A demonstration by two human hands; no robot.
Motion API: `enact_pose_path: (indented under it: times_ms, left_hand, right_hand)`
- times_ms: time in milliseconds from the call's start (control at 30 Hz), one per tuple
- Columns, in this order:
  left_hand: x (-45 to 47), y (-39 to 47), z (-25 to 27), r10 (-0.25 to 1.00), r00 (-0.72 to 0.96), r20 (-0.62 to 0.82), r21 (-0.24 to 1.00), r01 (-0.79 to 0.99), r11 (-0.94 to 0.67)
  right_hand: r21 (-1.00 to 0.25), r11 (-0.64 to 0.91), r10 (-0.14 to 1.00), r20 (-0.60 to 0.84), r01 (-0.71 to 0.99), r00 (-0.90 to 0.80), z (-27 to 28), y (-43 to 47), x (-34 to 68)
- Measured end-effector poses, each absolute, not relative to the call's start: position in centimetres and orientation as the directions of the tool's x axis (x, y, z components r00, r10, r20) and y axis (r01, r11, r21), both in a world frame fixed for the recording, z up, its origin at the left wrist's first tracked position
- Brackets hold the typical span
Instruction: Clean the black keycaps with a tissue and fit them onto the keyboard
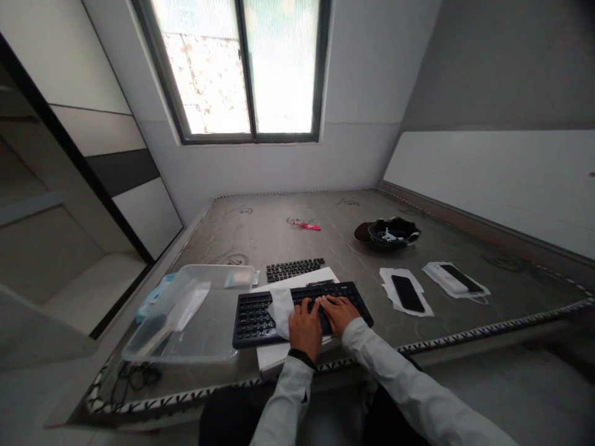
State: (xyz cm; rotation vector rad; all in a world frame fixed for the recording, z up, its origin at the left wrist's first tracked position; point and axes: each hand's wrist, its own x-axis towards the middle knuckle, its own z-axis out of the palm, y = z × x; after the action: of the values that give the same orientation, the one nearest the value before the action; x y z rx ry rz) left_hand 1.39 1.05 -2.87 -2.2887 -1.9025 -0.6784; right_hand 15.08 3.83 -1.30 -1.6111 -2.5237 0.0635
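A: What bounds the work area?

B: The mattress [260,238] has a black-and-white piped border. Its far edge meets the wall below the window [286,74]; its near edge faces the person. A clear plastic container [218,328] lies at left. A white flat box [274,356] reaches the near edge, and the black keyboard [300,296] rests on it, slanted. Grey cover shows between the keyboard's right end and the nearer phone [408,293], and extends back past the upturned cap [390,246].

A: What is obscured?

B: The hands cover keys right of the keyboard's centre. The left hand [305,328] has bent fingers, beside a white cloth [282,313]; whether it grips anything cannot be told. The right hand [341,311] has bent fingers close together, tips at the keyboard near the left fingertips; any grip is likewise hidden. The cloth masks a band of keys.

A: What do the containers hold?

B: A white strip [193,306] shows within the plastic container's outline; the clear wall leaves its exact seating uncertain. The cap holds a small white item [388,235], indistinct in form.
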Motion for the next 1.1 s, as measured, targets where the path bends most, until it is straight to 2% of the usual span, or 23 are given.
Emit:
enact_pose_path:
  times_ms: [367, 567, 667, 767, 1100]
  left_hand:
    - [1.5, 1.2, -3.2, 0.908, 0.162, 0.386, 0.181, 0.952, -0.247]
    - [1.6, 1.0, -3.3, 0.894, 0.143, 0.425, 0.185, 0.953, -0.24]
    - [1.7, 0.9, -3.3, 0.884, 0.125, 0.451, 0.188, 0.955, -0.231]
    - [1.7, 1.0, -3.5, 0.874, 0.138, 0.466, 0.177, 0.953, -0.245]
    - [1.8, 1.0, -3.5, 0.876, 0.15, 0.458, 0.178, 0.95, -0.255]
  right_hand:
    - [-0.117, 0.379, 0.921, 0.139, 0.918, -0.363, -2.3, 3.2, 14.8]
    - [-0.211, 0.344, 0.937, 0.142, 0.915, -0.32, -2.3, 3.9, 15.6]
    - [-0.237, 0.311, 0.941, 0.212, 0.92, -0.264, -2.1, 4.0, 16.5]
    - [-0.207, 0.337, 0.919, 0.283, 0.919, -0.273, -2.1, 3.7, 16.9]
    - [-0.207, 0.332, 0.935, 0.2, 0.92, -0.292, -2.2, 3.5, 16.3]
